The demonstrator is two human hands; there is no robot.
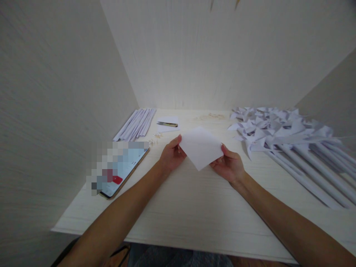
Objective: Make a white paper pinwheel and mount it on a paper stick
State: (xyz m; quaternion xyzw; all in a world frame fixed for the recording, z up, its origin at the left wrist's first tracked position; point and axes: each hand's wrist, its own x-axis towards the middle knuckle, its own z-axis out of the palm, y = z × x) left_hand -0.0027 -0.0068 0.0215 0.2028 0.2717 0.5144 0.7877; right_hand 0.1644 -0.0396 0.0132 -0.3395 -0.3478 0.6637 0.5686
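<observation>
A white square sheet of paper is held up over the table, turned so one corner points toward me. My left hand pinches its left corner, thumb on top and fingers beneath. At the opposite corner my right hand grips the paper the same way. The sheet looks flat, with no clear fold. Beyond it, thread snips lie on a small stack of white paper.
White paper pinwheels with rolled paper sticks are heaped on the right. Several loose paper sticks lie at the back left. A phone, partly blurred out, stands left on the table. Walls enclose three sides.
</observation>
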